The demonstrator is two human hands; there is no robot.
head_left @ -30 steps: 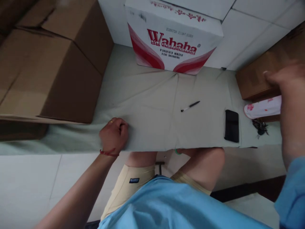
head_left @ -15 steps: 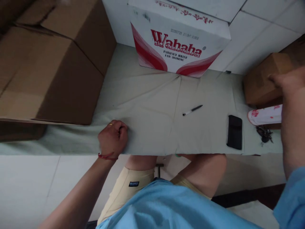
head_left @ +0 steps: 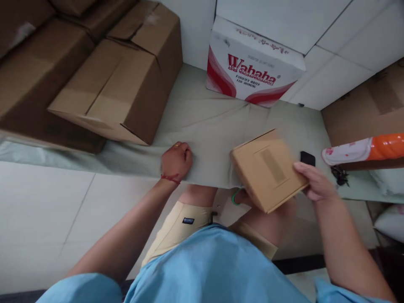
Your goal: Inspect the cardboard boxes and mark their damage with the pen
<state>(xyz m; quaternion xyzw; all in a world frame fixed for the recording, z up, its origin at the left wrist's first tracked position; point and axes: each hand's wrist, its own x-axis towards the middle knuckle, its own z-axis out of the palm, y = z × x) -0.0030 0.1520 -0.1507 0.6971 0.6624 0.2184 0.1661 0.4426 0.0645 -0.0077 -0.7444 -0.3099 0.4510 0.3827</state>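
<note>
My right hand (head_left: 315, 183) grips a small flat brown cardboard box (head_left: 268, 168) by its right edge and holds it tilted above the near edge of the cloth-covered table (head_left: 205, 122). My left hand (head_left: 176, 160) rests as a closed fist on the cloth near the table's front edge, with a red thread at the wrist; nothing shows in it. A black phone (head_left: 307, 158) lies on the cloth, partly hidden behind the box. The pen seen earlier is hidden.
Large brown cartons (head_left: 120, 88) are stacked at the left. A white and red Wahaha water carton (head_left: 252, 69) stands against the tiled wall. At the right lie another brown box (head_left: 362, 113), a white and orange tube (head_left: 362, 149) and a dark bunch of keys (head_left: 340, 174).
My right hand has come in from the right edge, now holding the small brown box over the table's front. The view has pulled back and shifted left. My left fist stays put.
</note>
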